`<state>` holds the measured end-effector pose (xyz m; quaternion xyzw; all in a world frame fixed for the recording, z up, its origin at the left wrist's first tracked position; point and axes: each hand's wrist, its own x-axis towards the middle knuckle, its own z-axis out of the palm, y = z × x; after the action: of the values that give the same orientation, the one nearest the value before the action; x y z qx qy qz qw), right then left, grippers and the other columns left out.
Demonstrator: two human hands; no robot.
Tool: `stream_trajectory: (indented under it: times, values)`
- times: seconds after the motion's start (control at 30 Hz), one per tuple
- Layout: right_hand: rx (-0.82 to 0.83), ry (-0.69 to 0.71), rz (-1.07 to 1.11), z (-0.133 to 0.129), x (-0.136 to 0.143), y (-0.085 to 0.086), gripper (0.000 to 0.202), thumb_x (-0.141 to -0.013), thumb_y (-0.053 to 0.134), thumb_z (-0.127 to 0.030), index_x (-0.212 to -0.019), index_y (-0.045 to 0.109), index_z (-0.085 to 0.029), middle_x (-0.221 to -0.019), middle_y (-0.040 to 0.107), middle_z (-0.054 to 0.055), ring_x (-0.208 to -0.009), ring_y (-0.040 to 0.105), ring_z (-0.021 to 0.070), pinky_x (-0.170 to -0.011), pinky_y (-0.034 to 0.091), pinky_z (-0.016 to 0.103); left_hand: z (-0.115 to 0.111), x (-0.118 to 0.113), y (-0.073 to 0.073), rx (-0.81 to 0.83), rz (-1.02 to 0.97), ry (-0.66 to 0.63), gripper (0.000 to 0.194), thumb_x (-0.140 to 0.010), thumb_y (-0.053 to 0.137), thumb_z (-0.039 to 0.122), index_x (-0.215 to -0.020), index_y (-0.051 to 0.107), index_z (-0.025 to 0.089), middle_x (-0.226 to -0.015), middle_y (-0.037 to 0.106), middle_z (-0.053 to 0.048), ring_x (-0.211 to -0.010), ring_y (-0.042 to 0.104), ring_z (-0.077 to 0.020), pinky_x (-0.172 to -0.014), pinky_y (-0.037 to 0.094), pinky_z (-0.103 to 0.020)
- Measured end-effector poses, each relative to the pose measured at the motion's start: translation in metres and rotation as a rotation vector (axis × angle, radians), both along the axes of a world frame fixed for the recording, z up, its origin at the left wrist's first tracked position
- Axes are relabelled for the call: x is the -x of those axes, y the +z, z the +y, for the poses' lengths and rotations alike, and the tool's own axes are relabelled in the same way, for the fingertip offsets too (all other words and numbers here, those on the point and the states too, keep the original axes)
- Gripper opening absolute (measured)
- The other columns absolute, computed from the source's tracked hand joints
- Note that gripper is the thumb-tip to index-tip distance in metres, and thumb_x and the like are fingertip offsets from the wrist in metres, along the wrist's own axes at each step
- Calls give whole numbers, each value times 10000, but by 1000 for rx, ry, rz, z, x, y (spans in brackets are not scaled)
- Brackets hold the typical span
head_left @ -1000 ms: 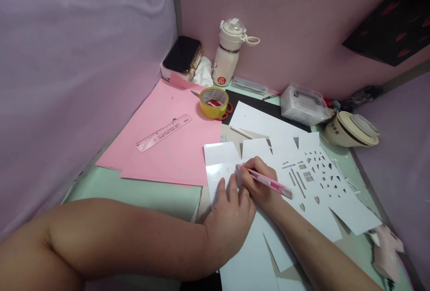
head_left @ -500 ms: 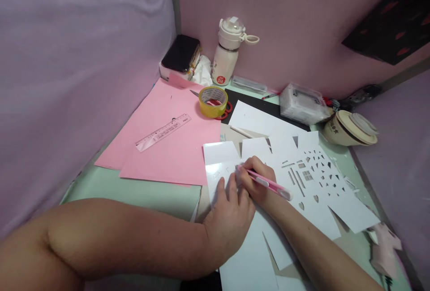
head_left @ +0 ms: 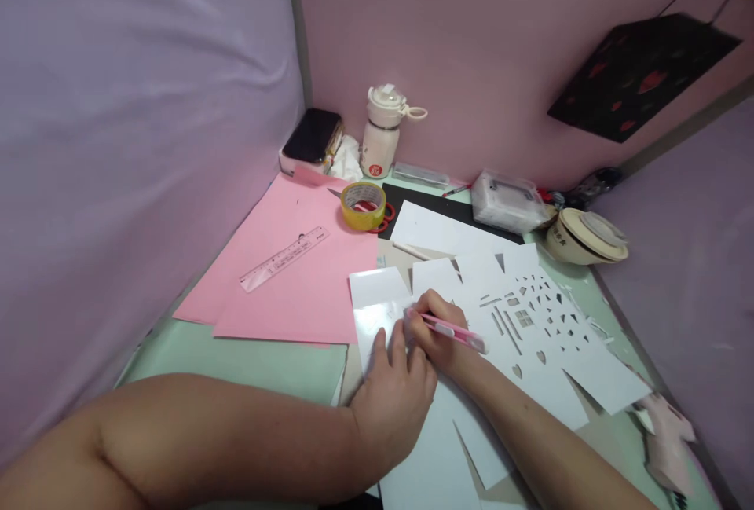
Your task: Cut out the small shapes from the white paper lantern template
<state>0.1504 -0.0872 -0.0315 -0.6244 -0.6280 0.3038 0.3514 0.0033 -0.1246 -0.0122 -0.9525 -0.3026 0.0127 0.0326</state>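
Note:
My right hand (head_left: 441, 333) is closed round a pink craft knife (head_left: 451, 330), its tip touching a white card sheet (head_left: 371, 290). Just to the left, my left hand (head_left: 393, 392) lies on the same sheet with its fingers spread, the fingertips close to the knife tip. To the right the white card has small triangular, heart-shaped and window-shaped cut-outs (head_left: 524, 318). Pink paper (head_left: 283, 313) lies on the left with a clear ruler (head_left: 283, 258) on it. A yellow tape roll (head_left: 364, 207) rests over red-handled scissors (head_left: 386, 219).
Along the back stand a white bottle (head_left: 381, 137), a black-topped box (head_left: 312, 135) and a clear case (head_left: 507, 201). A lidded bowl (head_left: 586, 236) and a pink glue gun (head_left: 665, 439) are at the right. A black panel (head_left: 645, 78) hangs above.
The view has tilted up, so the table items sit lower and more of the hanging panel shows. Both hands stay at the white card, the right still holding the knife.

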Motion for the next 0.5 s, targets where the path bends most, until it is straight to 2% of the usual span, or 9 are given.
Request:
stream_trajectory:
  times: [0.13, 0.23, 0.3, 0.4, 0.5]
  values:
    - [-66, 1, 54, -1, 2, 0, 206, -872, 556, -278, -713, 441, -215, -593, 505, -55, -533, 463, 109, -514, 358, 236, 0, 1, -6, -33, 10, -22, 539, -846, 651, 356, -1321, 615, 105, -1339, 589, -213, -1320, 440, -481, -1019, 393, -626]
    - [-244, -106, 115, 1, 1, 0, 158, -915, 532, -300, -786, 504, -213, -668, 540, -33, -596, 500, 125, -577, 411, 255, 0, 0, -10, -61, 11, -29, 554, -829, 677, 354, -1327, 615, 122, -1374, 564, -218, -1324, 432, -488, -1012, 391, -637]
    - [-357, -129, 87, 6, -4, 4, 109, -938, 500, -286, -892, 562, -210, -797, 593, 3, -708, 557, 147, -661, 453, 275, 1, -1, -11, -68, 33, -32, 562, -825, 685, 358, -1335, 611, 134, -1427, 518, -215, -1337, 416, -491, -1008, 399, -636]
    - [-398, -3, -128, 11, -19, 13, 161, -931, 487, -214, -1035, 610, -228, -965, 619, 44, -866, 593, 179, -738, 464, 295, 7, 0, -3, -19, 85, -16, 510, -897, 626, 376, -1352, 594, 148, -1480, 469, -189, -1361, 400, -462, -1007, 423, -608]
    - [-334, 95, -477, 11, -37, 21, 187, -850, 509, -101, -900, 635, -229, -899, 615, 43, -808, 577, 194, -652, 418, 288, 9, 7, 20, 74, 94, 22, 473, -967, 553, 392, -1373, 563, 150, -1501, 451, -162, -1394, 392, -385, -1051, 413, -558]
